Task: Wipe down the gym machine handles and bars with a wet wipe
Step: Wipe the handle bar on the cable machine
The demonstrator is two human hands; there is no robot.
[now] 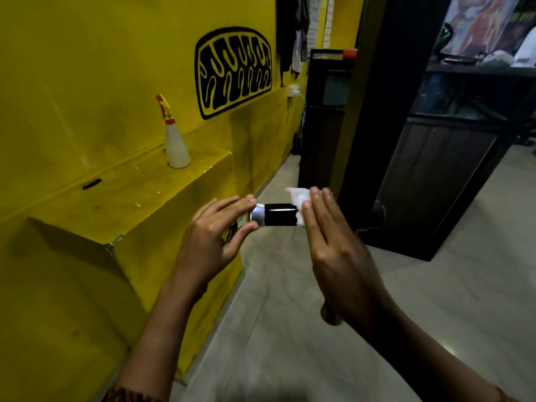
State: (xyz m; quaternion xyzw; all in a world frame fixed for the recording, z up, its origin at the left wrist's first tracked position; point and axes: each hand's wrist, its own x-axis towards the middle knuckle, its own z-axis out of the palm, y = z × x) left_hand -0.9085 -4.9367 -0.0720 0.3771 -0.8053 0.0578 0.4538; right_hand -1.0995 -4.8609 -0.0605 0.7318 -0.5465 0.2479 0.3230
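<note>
A short handle (277, 215) with a black grip and a silver metal end lies level between my hands, above the floor. My left hand (216, 233) pinches the silver end between thumb and fingertips. My right hand (333, 245) holds a white wet wipe (298, 197) around the handle's right end, fingers fairly straight over it; its palm side is hidden. A brown rounded piece (330, 314) shows below my right wrist; I cannot tell what it belongs to.
A white spray bottle (176, 146) with a red and yellow trigger stands on a yellow ledge (139, 198) along the yellow wall at left. A dark wooden cabinet (429, 184) stands at right. Pale tiled floor (290, 329) runs between them.
</note>
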